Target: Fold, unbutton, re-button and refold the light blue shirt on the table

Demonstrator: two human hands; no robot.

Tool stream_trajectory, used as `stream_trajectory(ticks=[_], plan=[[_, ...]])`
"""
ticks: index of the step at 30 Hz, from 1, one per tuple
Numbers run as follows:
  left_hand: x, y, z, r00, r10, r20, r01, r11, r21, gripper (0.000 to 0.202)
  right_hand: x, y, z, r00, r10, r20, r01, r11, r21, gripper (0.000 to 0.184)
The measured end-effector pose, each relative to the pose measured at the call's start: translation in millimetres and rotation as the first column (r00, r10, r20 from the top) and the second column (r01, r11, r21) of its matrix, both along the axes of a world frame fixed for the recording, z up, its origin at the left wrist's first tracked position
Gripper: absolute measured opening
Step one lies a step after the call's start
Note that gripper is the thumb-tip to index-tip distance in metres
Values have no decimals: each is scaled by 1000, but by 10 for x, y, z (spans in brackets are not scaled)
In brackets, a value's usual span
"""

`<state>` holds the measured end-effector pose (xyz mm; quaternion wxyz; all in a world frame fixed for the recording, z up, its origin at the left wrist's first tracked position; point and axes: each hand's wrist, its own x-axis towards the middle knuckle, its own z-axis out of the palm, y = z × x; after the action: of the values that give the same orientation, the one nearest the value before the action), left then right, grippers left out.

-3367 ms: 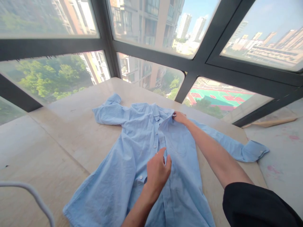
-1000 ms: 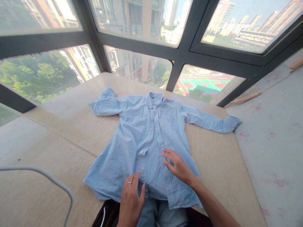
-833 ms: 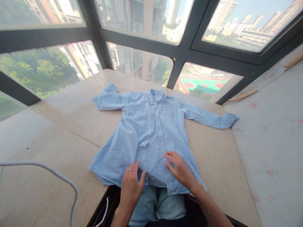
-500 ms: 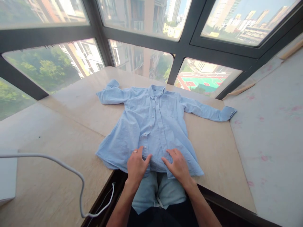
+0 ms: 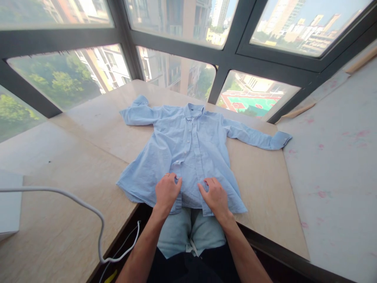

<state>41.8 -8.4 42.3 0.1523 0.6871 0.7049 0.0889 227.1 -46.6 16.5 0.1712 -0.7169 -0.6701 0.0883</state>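
Observation:
A light blue button-up shirt (image 5: 188,149) lies face up on a beige table (image 5: 88,157), sleeves spread to both sides, collar toward the windows. My left hand (image 5: 166,190) rests on the lower front of the shirt, fingers curled onto the button placket near the hem; a ring shows on one finger. My right hand (image 5: 216,194) lies on the shirt's other front panel near the hem, fingers bent and pressing the cloth. The hem hangs slightly over the table's front edge, above my lap.
A white cable (image 5: 88,212) loops over the table's front left, leading to a white object (image 5: 10,204) at the left edge. A second surface with pink stains (image 5: 332,157) adjoins on the right. Large dark-framed windows (image 5: 224,59) rise behind the table.
Both hands have slid down the shirt front toward the hem and drawn closer together, fingers curling onto the cloth. The view has pulled back, showing more of the table edge and my lap.

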Motion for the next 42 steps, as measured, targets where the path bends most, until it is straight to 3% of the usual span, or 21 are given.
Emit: stream_trajectory(ticks=[6, 16, 23, 25, 28, 31, 35, 42], plan=[[-4, 78, -1, 1000, 13, 13, -13, 998, -63, 22, -116, 168, 126, 989, -28, 148, 42, 995, -92, 16], [-79, 52, -66, 988, -102, 116, 103, 995, -9, 23, -173, 246, 237, 982, 40, 186, -7, 985, -173, 23], [-152, 35, -151, 928, -35, 371, 67, 995, -74, 18, -70, 339, 274, 976, 37, 215, 10, 977, -214, 19], [-135, 42, -158, 900, -14, 436, 47, 997, -67, 17, -42, 362, 284, 988, 22, 156, 6, 984, -179, 21], [-55, 60, -155, 860, 2, 510, 31, 998, -56, 17, -31, 382, 305, 998, 37, -58, -41, 997, -65, 22], [55, 84, -149, 841, 6, 541, 35, 997, -66, 17, -80, 404, 297, 935, 149, -323, -145, 989, 35, 21], [136, 134, -153, 839, 35, 543, 23, 995, -99, 17, -160, 454, 198, 821, 218, -527, -260, 966, -5, 22], [147, 237, -198, 732, 75, 677, 54, 984, -167, 19, -87, 472, 18, 735, 178, -655, -276, 960, -50, 23]])
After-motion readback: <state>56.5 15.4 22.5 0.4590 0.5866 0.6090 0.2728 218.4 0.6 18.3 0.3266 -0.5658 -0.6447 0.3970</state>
